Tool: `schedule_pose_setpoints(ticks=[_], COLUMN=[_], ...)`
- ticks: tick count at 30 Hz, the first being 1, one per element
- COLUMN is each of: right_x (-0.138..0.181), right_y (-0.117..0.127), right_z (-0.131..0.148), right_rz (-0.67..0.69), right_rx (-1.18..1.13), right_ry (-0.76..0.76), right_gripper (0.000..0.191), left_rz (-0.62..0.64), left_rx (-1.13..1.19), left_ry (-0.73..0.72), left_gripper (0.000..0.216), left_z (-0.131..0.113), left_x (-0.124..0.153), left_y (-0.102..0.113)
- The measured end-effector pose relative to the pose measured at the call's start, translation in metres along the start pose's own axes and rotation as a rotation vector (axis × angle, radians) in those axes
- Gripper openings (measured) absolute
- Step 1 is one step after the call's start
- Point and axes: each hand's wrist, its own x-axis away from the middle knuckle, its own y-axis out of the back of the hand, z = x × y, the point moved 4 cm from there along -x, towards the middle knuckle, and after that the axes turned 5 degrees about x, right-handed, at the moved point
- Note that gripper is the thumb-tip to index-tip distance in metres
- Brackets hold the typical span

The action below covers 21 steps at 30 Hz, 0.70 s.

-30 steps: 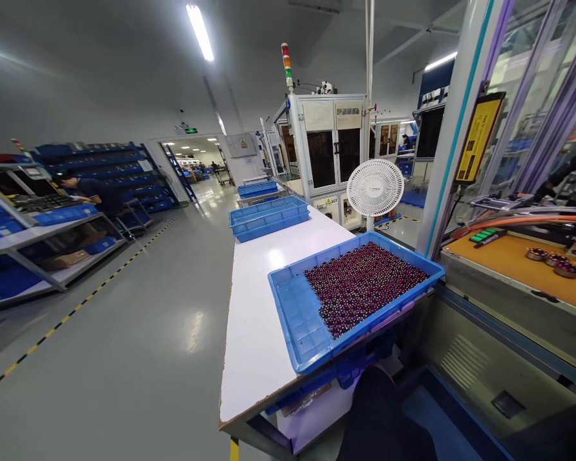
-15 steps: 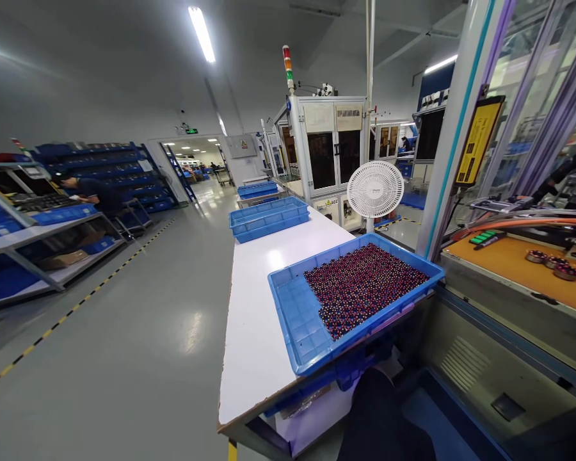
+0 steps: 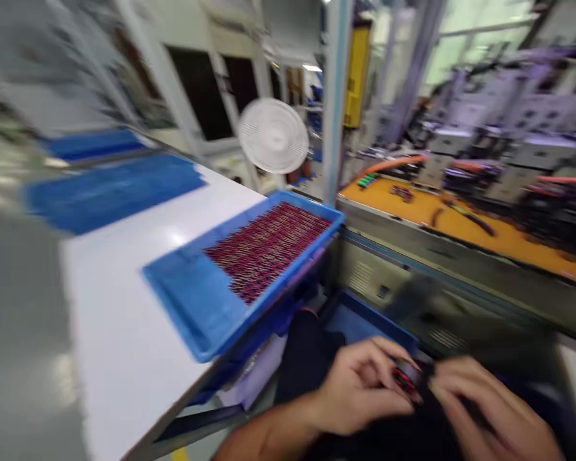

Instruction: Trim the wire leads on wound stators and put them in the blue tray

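My left hand (image 3: 365, 384) is in the lower middle of the head view. Its thumb and fingers are closed on a small round part (image 3: 405, 378) with red and dark patches, blurred by motion. Just to the right is my right hand (image 3: 489, 403), its fingertips pressed together close to that part but apart from it. Whatever those fingers may hold is too smeared to make out. Both hands are above my dark-clothed lap. Left of them, a blue tray (image 3: 182, 320) on the white table holds many small red-and-dark pieces (image 3: 269, 250) packed in rows.
More blue trays (image 3: 115, 189) are farther along the white table (image 3: 120, 320). A white fan (image 3: 273, 136) stands behind it. To the right, an orange work surface (image 3: 413, 208) carries several small parts and a dark tool below machinery. A blue bin (image 3: 355, 320) sits low ahead of me.
My view has swung right and down, so the tray and table now lie farther left. Both my hands have come into view, the left with a small round part.
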Motion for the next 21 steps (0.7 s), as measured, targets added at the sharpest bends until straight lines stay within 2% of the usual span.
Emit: schedule_pose_setpoints(ticks=[2,4,6,10,15,21], right_x=[0.002,0.000,-0.001,0.005,0.017,0.031], right_y=[0.004,0.002,-0.002,-0.009,-0.025,-0.037], right_z=[0.003,0.002,0.000,-0.004,-0.011,-0.018], right_rz=[0.030,-0.021,-0.071,-0.075,0.059,0.090], right_rx=[0.008,-0.032,-0.067,-0.245,-0.695,-0.958], right_ry=[-0.089,-0.177,-0.276,-0.521,-0.852,-1.009], right_gripper=[0.011,0.012,0.012,0.017,0.020,0.029], left_rz=[-0.024,-0.057,-0.072,-0.067,-0.046,-0.035], left_rx=[-0.023,-0.062,-0.104,-0.173,-0.142,-0.065], left_ry=[-0.113,-0.173,-0.201,-0.202,-0.159,-0.153], left_gripper=[0.030,0.021,0.022,0.035,0.032,0.029], left_z=[-0.012,-0.019,-0.021,-0.016,-0.011,-0.008], left_x=[-0.004,-0.010,-0.013,-0.013,-0.013,-0.016], left_y=[0.000,0.003,0.006,0.010,0.017,0.018])
